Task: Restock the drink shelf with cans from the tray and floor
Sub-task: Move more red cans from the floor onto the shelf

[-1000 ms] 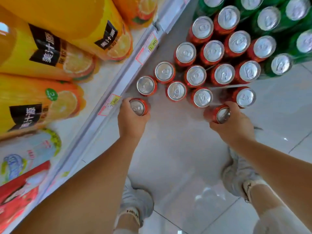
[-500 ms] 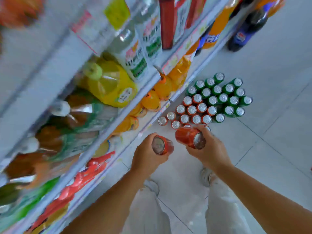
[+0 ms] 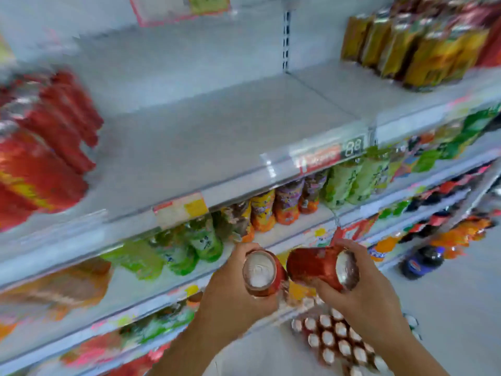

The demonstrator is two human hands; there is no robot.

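Left hand (image 3: 230,291) is wrapped round a red can (image 3: 261,272), silver top facing the camera; right hand (image 3: 363,289) is clamped on a second can (image 3: 320,264) tipped on its side, top pointing right; can't tell through the blur whether the two touch. Both are held near, in front of the green bottles (image 3: 195,245) and below the grey shelf (image 3: 203,137) with its price tag (image 3: 329,153). The floor cans (image 3: 333,337) sit clustered under the right wrist; blurry red packs (image 3: 40,158) far left.
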